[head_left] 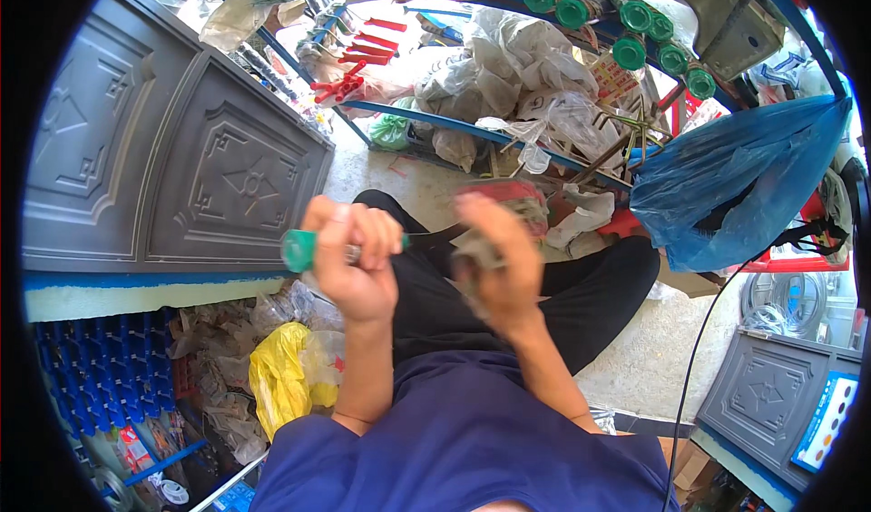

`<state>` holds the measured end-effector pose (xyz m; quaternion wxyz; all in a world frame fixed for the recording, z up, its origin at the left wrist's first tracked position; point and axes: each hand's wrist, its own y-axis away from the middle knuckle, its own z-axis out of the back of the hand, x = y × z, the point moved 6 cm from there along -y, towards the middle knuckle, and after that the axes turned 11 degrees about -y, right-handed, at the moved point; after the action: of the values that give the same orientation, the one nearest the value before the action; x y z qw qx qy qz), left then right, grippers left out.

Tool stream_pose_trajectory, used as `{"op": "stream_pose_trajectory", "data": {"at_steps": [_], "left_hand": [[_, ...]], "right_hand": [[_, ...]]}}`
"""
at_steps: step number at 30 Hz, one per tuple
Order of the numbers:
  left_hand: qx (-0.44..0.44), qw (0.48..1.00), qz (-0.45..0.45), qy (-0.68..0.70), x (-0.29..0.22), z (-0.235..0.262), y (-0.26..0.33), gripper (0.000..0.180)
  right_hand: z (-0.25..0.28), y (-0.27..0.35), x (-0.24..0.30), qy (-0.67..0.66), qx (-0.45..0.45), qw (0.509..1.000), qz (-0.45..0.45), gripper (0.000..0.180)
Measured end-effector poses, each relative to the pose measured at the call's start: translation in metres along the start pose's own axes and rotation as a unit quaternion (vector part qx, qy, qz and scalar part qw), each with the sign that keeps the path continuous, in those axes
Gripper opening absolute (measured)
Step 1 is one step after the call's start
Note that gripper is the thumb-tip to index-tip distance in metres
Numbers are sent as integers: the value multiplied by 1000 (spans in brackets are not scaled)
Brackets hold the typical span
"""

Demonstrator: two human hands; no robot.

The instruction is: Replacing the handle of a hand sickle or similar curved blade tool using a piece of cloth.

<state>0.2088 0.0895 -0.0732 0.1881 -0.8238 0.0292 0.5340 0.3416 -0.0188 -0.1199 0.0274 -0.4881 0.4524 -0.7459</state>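
Observation:
My left hand (356, 251) is closed around a green-handled tool (300, 251), its thick rounded end jutting out on the left. On the right side of the fist a bit of green shows, with a thin dark shaft running toward the other hand; its exact kind is unclear. My right hand (504, 271), smeared by motion, is wrapped on a greyish cloth (475, 247) over my lap. Just beyond its fingers lies a blurred red and grey bundle (524, 201); whether the hand touches it cannot be made out. My crossed legs in black trousers (599, 276) are beneath.
A grey panelled cabinet (240, 172) stands at the left. Ahead, a blue-framed shelf (472, 131) bears plastic bags, red-handled items (370, 47) and several green-capped tubes (628, 53). A blue plastic bag (739, 181) hangs at the right, near a black cable (694, 367). A yellow bag (279, 378) lies lower left.

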Motion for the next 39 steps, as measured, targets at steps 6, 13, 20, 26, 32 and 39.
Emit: {"op": "stream_pose_trajectory", "data": {"at_steps": [6,13,20,26,32,39], "left_hand": [[23,1000,6,12,2,-16,0,26],[91,992,87,-21,7,-11,-11,27],[154,979,113,-69,0,-23,-4,29],[220,964,104,-104,-14,-35,-7,30],[354,898,-93,-246,-52,-60,-3,37],[527,700,-368,-310,-148,-107,6,47]], "right_hand": [[-32,12,-12,4,105,994,24,42],[-17,8,-25,30,266,963,34,22],[-1,14,-32,28,418,908,-17,27],[27,20,-56,135,415,900,-1,21],[57,15,-71,169,303,938,-7,34],[102,108,-151,-50,-77,934,-347,24]]}}
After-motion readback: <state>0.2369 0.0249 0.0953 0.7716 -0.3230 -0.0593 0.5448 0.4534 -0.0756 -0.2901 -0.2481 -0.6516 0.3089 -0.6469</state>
